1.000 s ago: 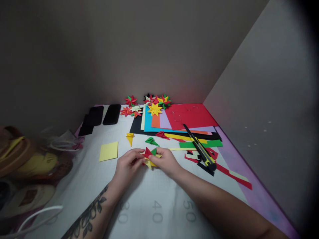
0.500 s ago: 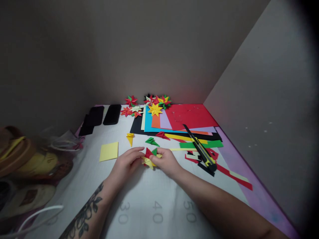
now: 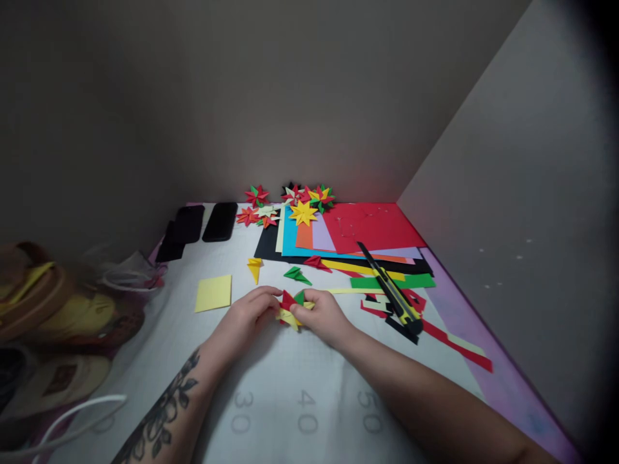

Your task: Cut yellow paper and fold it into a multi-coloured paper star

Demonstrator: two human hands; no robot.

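Between my hands is a folded paper star (image 3: 289, 316) with red, green and yellow points. My right hand (image 3: 323, 317) pinches it from the right, thumb on top. My left hand (image 3: 252, 316) is closed at its left side, with curled fingers touching the star's edge; the fingertips are partly hidden. Just beyond lie loose folded paper pieces: a yellow one (image 3: 254, 269), a green one (image 3: 296, 275) and a red one (image 3: 317, 262). A pad of yellow paper squares (image 3: 213, 293) rests left of my left hand.
A yellow-black utility knife (image 3: 394, 290) lies on paper strips (image 3: 459, 348) to the right. Coloured sheets (image 3: 372, 225) and several finished stars (image 3: 303, 213) are at the back. Two dark phone-like slabs (image 3: 220, 222) lie back left. Bags and a cap (image 3: 58, 380) crowd the left edge.
The whole view has shifted very slightly. Both hands stay on the star, with my left fingers drawn in a little more at its edge.
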